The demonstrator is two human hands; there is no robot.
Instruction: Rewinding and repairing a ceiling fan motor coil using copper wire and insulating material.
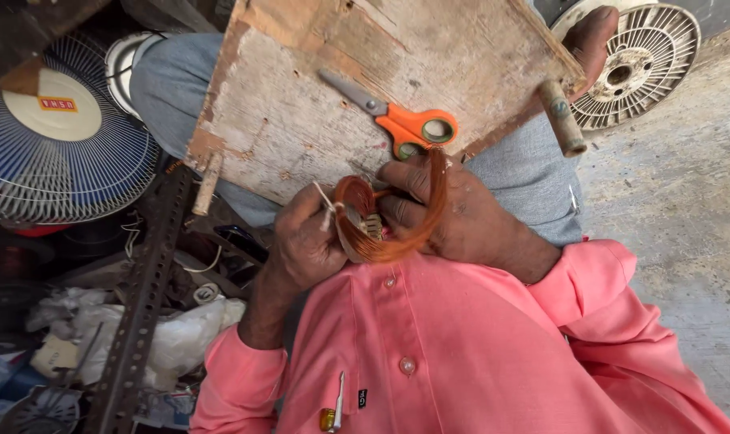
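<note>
My right hand [453, 213] grips a bundle of copper-coloured wire coil [397, 233], with loops curving over the fingers. My left hand [304, 241] pinches a thin pale string [326, 205] tied at the coil's left end. Both hands work close to my chest, over a pink buttoned shirt. Just beyond them a worn wooden board [316, 96] rests across my lap. Orange-handled scissors [397, 119] lie on the board, blades pointing up-left, a short way above my right hand.
A blue wire fan guard [59, 153] lies at the left. A perforated metal angle bar [144, 297] runs down the left side over white rags and clutter. A round ribbed metal wheel [642, 64] sits on the concrete floor at the top right.
</note>
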